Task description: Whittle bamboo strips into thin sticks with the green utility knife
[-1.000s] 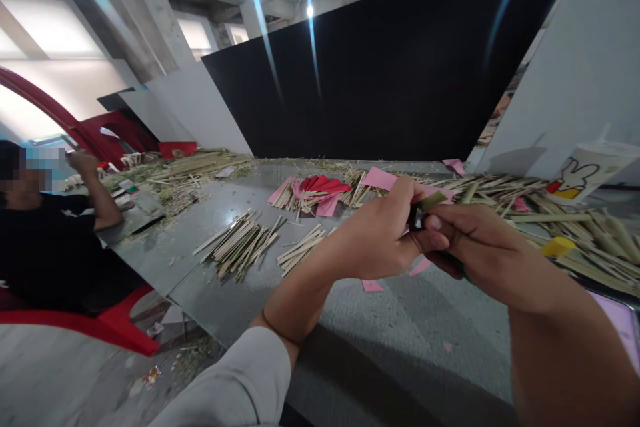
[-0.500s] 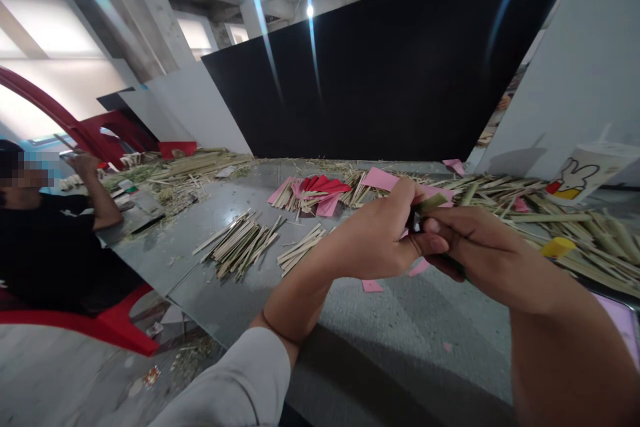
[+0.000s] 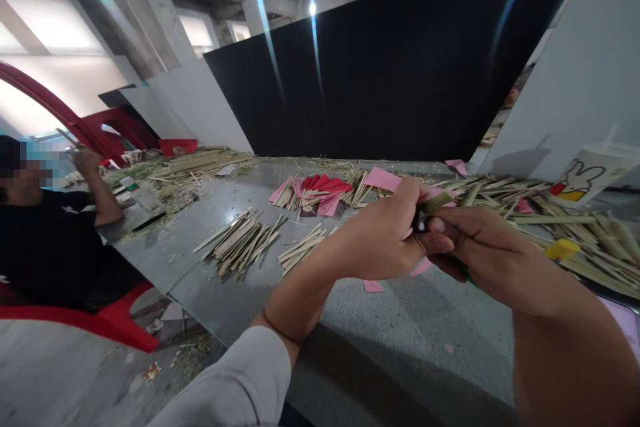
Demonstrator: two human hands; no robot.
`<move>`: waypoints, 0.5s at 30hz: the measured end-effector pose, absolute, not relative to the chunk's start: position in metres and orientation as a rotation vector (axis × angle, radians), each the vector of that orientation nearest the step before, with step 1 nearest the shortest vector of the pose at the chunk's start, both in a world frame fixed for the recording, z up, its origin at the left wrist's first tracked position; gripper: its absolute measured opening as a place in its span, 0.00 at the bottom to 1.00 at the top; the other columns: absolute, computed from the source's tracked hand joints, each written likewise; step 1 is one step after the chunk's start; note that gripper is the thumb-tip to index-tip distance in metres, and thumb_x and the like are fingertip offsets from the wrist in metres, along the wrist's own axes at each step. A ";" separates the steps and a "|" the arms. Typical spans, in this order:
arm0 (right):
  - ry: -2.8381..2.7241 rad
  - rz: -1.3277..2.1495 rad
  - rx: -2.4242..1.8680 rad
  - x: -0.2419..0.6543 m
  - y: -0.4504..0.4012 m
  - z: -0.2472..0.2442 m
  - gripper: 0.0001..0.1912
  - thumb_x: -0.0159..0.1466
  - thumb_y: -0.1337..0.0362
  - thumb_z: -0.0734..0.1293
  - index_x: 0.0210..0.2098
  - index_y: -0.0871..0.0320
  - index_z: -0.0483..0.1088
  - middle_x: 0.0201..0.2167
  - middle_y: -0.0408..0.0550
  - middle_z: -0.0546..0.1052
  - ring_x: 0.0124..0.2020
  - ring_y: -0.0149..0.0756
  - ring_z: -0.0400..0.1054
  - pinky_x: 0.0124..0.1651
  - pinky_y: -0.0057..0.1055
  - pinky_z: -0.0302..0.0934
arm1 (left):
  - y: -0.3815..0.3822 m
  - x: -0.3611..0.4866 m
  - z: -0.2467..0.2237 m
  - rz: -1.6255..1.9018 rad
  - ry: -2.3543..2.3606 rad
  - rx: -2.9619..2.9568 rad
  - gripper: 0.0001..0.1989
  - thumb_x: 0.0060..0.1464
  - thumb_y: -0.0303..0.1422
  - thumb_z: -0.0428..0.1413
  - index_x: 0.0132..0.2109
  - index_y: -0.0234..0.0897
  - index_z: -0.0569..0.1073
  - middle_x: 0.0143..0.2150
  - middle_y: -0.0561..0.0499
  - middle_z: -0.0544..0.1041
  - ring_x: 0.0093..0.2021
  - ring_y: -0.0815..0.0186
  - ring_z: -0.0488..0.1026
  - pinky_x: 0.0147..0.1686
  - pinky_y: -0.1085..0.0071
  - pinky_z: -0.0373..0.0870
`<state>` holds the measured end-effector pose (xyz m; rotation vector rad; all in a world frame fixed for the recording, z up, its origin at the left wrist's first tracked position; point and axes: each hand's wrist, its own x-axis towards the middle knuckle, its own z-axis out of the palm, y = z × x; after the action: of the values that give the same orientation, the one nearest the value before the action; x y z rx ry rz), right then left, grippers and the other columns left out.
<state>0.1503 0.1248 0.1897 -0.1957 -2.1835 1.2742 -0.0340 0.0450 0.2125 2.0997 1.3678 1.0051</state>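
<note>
Both of my hands are closed and meet above the table, right of the middle. My left hand [image 3: 385, 233] has its fingers curled around a small dark object [image 3: 419, 219] with a glint on it, mostly covered, whose kind I cannot make out. In my right hand [image 3: 483, 247] is a green plant strip [image 3: 438, 201], pinched between thumb and fingers. One end of the strip sticks up between the hands. A bit of green also shows below my right hand. Behind my left forearm lies a small pile of pale split sticks [image 3: 303, 248].
A bigger stick pile [image 3: 241, 243] and pink and red paper pieces [image 3: 325, 185] lie on the grey table [image 3: 350, 340]. At right are cut stalks [image 3: 600, 240], a yellow object [image 3: 563, 249] and a cup [image 3: 593, 173]. A person [image 3: 45, 233] sits at left. A black board [image 3: 360, 80] stands behind.
My hands hold nearly the same grip and place. The whole view has shifted very slightly. The seated person's raised hand has moved a little.
</note>
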 end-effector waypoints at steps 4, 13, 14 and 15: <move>-2.217 1.240 -0.185 0.152 0.125 0.191 0.31 0.80 0.46 0.61 0.25 0.56 0.63 0.20 0.41 0.62 0.20 0.28 0.55 0.20 0.26 0.55 | 0.045 -0.035 0.213 0.976 1.382 2.082 0.27 0.65 0.54 0.61 0.56 0.42 0.60 0.56 0.42 0.77 0.57 0.53 0.77 0.52 0.59 0.73; -2.231 1.240 -0.167 0.153 0.124 0.192 0.29 0.81 0.50 0.60 0.25 0.56 0.63 0.20 0.41 0.62 0.19 0.28 0.54 0.20 0.26 0.53 | 0.045 -0.036 0.211 0.978 1.367 2.105 0.25 0.66 0.52 0.61 0.55 0.43 0.61 0.53 0.43 0.78 0.53 0.54 0.78 0.48 0.59 0.73; -2.230 1.228 -0.173 0.153 0.125 0.191 0.28 0.81 0.51 0.60 0.26 0.56 0.63 0.20 0.41 0.62 0.20 0.28 0.55 0.20 0.26 0.53 | 0.045 -0.035 0.211 0.980 1.383 2.110 0.25 0.66 0.52 0.61 0.55 0.42 0.61 0.53 0.43 0.78 0.52 0.54 0.78 0.48 0.59 0.73; -2.229 1.229 -0.180 0.154 0.126 0.189 0.28 0.82 0.50 0.60 0.26 0.56 0.63 0.20 0.41 0.62 0.20 0.28 0.55 0.20 0.26 0.53 | 0.045 -0.035 0.210 0.981 1.400 2.118 0.25 0.66 0.53 0.60 0.55 0.42 0.60 0.53 0.43 0.78 0.52 0.53 0.78 0.47 0.59 0.73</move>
<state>0.1536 0.1257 0.1892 -0.1800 -2.2288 1.2291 -0.0352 0.0453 0.2099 2.1176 1.3999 0.9811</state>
